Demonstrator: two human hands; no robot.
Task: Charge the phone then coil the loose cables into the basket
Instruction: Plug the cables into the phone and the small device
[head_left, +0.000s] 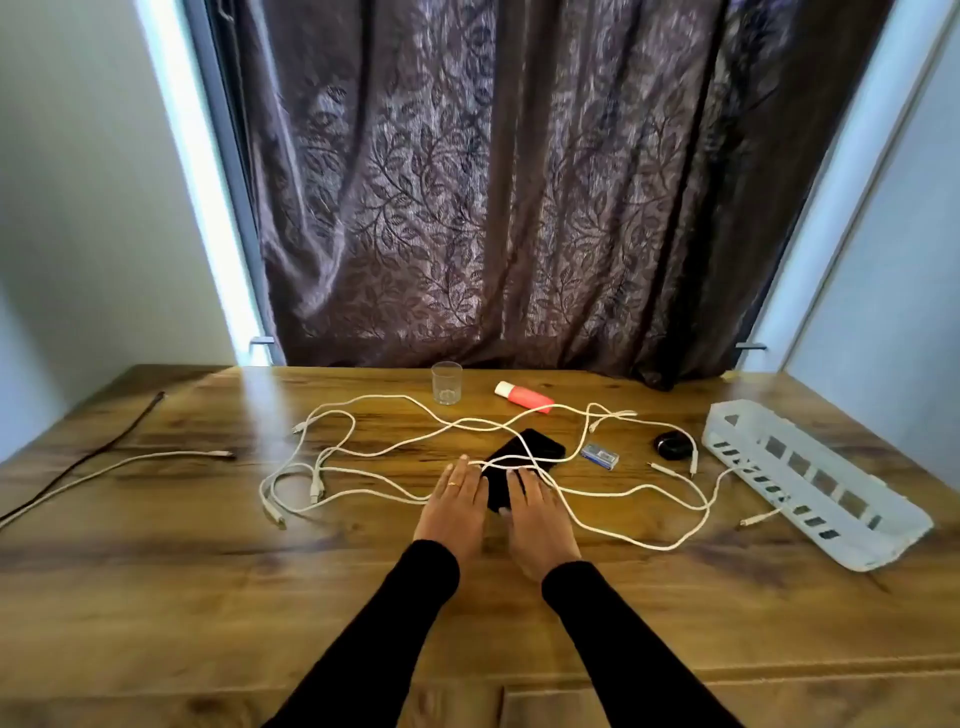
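Note:
A black phone (535, 449) lies flat on the wooden table (208, 597), under a tangle of several loose white cables (374, 473). My left hand (454, 506) lies flat beside the phone's near left edge, fingers straight, a ring on one finger. My right hand (537, 517) rests with straight fingers on the phone's near end and over a cable strand. Neither hand grips anything. A white slotted plastic basket (810, 480) lies at the right of the table. One more white cable, with its plug (221, 454) pointing right, comes in from the left edge.
A clear glass (447, 383) and a pink tube with a white cap (522, 396) stand near the back edge. A small blue box (600, 456) and a round black object (671, 445) lie right of the phone. A dark cord (88, 457) crosses the left side. A patterned curtain hangs behind.

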